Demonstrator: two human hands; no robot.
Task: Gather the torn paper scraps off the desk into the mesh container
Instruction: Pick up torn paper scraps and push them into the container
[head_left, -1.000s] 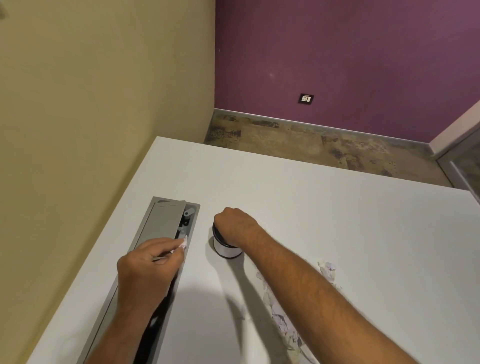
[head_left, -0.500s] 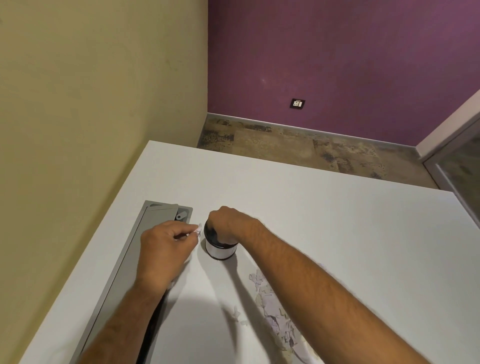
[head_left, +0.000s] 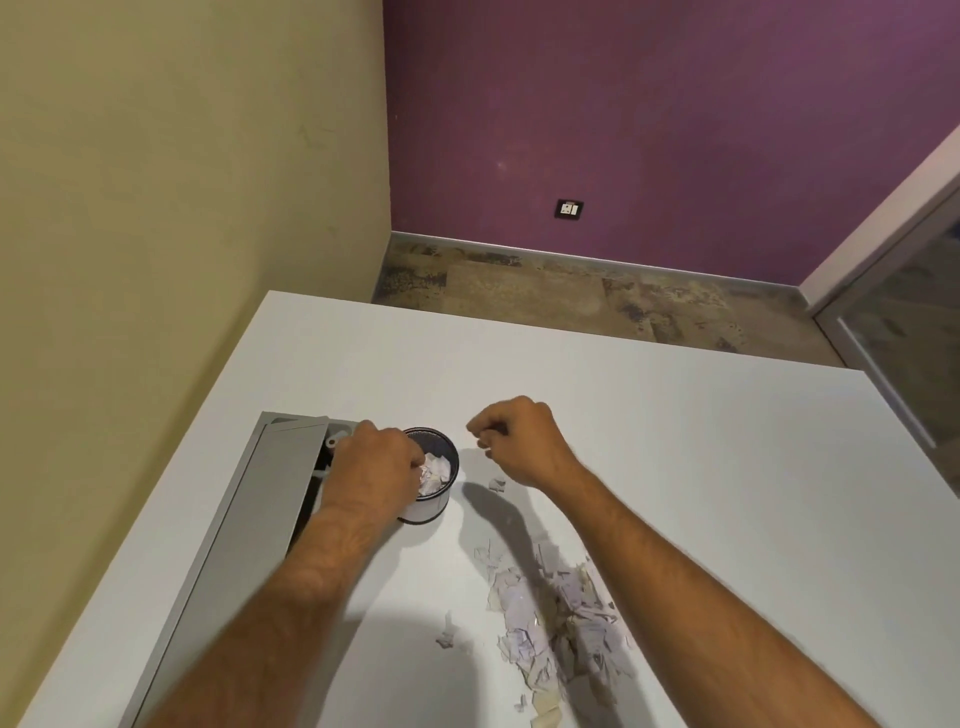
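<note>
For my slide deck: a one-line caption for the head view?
Left hand drops scraps into the mesh cup; right hand hovers beside it, paper pile waiting.

Both forearms are bare, the left hand (head_left: 379, 462) and right hand (head_left: 524, 441) ungloved.

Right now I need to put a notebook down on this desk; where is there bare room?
The desk is bare beyond the right hand to its far and right edges. It is crowded near you: the scrap pile, the mesh container under the left hand, and the grey cable tray on the left.
</note>
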